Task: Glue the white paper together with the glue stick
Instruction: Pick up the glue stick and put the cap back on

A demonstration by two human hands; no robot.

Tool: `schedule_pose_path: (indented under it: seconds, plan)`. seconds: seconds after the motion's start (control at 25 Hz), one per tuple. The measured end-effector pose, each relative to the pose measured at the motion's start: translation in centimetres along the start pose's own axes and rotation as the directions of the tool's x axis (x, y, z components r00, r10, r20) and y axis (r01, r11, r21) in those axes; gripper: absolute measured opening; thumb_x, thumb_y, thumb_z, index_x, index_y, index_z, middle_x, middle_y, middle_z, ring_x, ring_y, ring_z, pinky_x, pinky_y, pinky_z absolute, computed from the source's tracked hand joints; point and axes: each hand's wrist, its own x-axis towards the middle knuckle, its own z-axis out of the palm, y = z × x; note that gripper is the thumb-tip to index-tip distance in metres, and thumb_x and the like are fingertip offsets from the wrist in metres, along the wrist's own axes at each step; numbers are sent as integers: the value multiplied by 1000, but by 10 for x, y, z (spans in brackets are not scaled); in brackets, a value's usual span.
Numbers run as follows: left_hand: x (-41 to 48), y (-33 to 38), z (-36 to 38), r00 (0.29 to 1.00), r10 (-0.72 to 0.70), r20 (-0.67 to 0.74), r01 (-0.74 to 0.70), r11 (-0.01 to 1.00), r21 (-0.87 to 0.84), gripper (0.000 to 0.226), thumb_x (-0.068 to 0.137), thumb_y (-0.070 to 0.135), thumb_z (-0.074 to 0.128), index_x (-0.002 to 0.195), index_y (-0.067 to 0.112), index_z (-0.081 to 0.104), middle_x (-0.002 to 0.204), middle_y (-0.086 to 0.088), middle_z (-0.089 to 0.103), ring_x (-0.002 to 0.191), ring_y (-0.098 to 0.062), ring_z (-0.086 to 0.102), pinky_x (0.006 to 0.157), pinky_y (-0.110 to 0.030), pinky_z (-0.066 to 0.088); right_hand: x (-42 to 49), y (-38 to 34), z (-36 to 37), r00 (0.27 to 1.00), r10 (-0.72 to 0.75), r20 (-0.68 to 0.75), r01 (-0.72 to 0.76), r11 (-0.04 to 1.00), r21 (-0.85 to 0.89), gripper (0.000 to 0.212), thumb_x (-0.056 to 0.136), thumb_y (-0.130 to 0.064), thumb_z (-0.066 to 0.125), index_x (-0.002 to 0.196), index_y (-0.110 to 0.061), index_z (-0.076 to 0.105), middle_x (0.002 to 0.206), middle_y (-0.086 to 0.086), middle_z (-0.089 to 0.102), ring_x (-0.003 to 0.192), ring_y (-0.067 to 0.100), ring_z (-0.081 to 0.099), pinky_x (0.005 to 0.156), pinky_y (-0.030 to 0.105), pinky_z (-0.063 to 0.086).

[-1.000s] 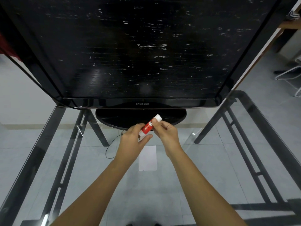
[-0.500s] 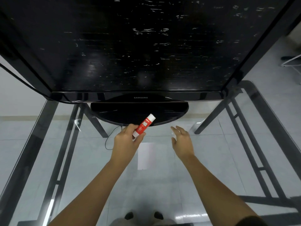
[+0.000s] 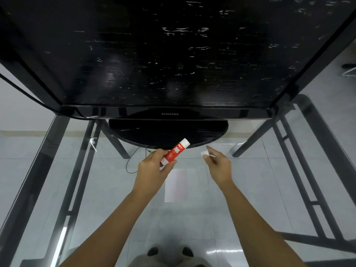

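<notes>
While the left hand (image 3: 154, 168) grips the light, rigid glue stick (image 3: 175, 151) low on its barrel, the right hand (image 3: 217, 162) pinches its small cap (image 3: 203, 152). Thin and limp on slick glass, the white paper (image 3: 176, 185) probably needs pinning flat near an edge.

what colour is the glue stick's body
Red with white lettering and white ends, on the glue stick in the head view.

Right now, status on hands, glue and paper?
Left hand grips glue stick. Right hand pinches white cap, apart from it. Paper flat on glass table between hands. Nothing on it.
</notes>
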Motion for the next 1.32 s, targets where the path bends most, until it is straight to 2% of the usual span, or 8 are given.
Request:
schedule_pose_path:
  seconds: [0.12, 0.28, 0.4, 0.64, 0.96, 1.08, 1.2, 1.32]
  plan:
    - [-4, -2, 1, 1000, 0, 28, 0, 1000, -16, 36, 75, 29, 73, 102, 8, 63, 95, -6, 70, 80, -16, 65, 68, -13, 43, -8, -26, -3, 986, 46, 161, -104, 924, 369, 32, 87, -26, 64, 117, -34, 57, 111, -6, 63, 104, 6, 59, 82, 15, 45]
    - [-8, 3, 2, 999, 10, 38, -9, 999, -36, 36, 75, 29, 73, 104, 9, 64, 97, -5, 70, 82, -13, 63, 69, -14, 44, -22, -42, -8, 977, -43, 209, -61, 882, 466, 24, 87, -26, 62, 111, -33, 62, 115, -3, 66, 107, 10, 61, 92, 26, 48]
    - [-10, 7, 1, 999, 30, 41, -29, 999, -37, 36, 76, 29, 73, 104, 9, 64, 96, -4, 69, 81, -15, 64, 69, -16, 47, -27, -49, -8, 973, -73, 219, -41, 878, 476, 25, 88, -24, 61, 113, -29, 61, 116, -2, 65, 108, 10, 60, 92, 26, 49]
    - [-9, 10, -6, 997, 72, 40, -71, 997, -16, 36, 76, 28, 75, 105, 9, 65, 93, -6, 69, 76, -15, 62, 66, -15, 46, -32, -65, -16, 968, -141, 205, 51, 918, 394, 23, 86, -20, 63, 106, -31, 63, 107, -7, 67, 100, 3, 61, 73, 10, 48]
    - [-8, 17, -9, 990, 136, 24, -137, 990, 17, 37, 72, 23, 79, 102, 5, 67, 92, -11, 71, 79, -23, 67, 66, -21, 49, -40, -69, -19, 963, -143, 227, 53, 931, 361, 24, 86, -24, 63, 110, -26, 63, 106, -3, 66, 104, 9, 60, 69, 7, 48]
    - [-13, 17, -5, 991, 132, 13, -132, 991, 33, 37, 72, 25, 78, 100, 5, 67, 90, -9, 71, 77, -21, 67, 65, -21, 49, -43, -67, -19, 965, -139, 222, 49, 929, 367, 26, 86, -25, 64, 110, -32, 61, 109, -7, 65, 105, 6, 59, 76, 11, 51]
    - [-12, 20, 2, 993, 115, -32, -114, 993, 12, 35, 72, 26, 78, 98, 6, 65, 87, -6, 71, 74, -12, 62, 62, -9, 41, -48, -64, -12, 979, -49, 198, -50, 883, 466, 42, 81, -36, 67, 120, -38, 51, 112, -12, 62, 104, 2, 58, 87, 19, 49]
    - [-12, 24, 11, 990, 141, -21, -141, 990, 19, 33, 71, 26, 79, 95, 8, 64, 83, -4, 70, 70, -12, 61, 62, -6, 36, -51, -58, -4, 976, 26, 216, -126, 876, 465, 42, 75, -48, 65, 111, -27, 61, 106, -2, 67, 100, 8, 64, 93, 27, 49]
